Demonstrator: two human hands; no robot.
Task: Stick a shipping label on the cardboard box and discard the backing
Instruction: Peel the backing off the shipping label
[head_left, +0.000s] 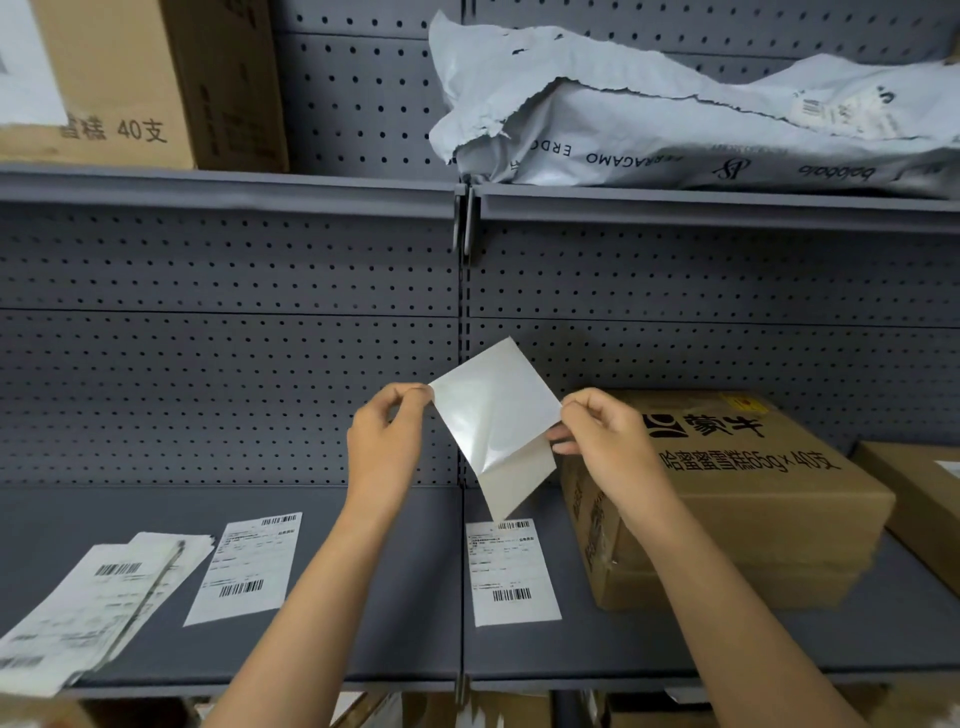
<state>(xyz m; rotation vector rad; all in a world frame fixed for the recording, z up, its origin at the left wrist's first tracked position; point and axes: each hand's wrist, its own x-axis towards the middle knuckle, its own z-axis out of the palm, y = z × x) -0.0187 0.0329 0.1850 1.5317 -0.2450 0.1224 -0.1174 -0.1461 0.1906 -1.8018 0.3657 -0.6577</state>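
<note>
Your two forearms rise from the bottom edge toward the middle of the view, bare, with nothing of you visible beyond them. Your left hand (384, 441) pinches the upper left corner of a glossy sheet (493, 410), thumb and fingertips pressed together on it. Your right hand (602, 441) pinches the sheet's right edge, and its fingers hide part of that edge. A duller layer (524, 478) hangs below the glossy one, split from it along a slanting line; which is label and which is backing you cannot tell, since no print faces the camera.

Just behind your right hand, a cardboard box (753, 514) sits on the grey shelf (363, 597), its top printed in black characters. Your right hand and wrist cover its near left corner. A second box (919, 499) beside it is cut off by the right edge.

Two single printed labels lie flat on the shelf: one (244, 566) left of your left arm, one (511, 571) between your arms. At far left a loose stack of printed sheets (98, 597) overlaps too much to count. Their text is too small to read.

On the upper shelf, one box (130, 78) is cropped at the top left, and a torn grey bag (675, 114) lies at right.
</note>
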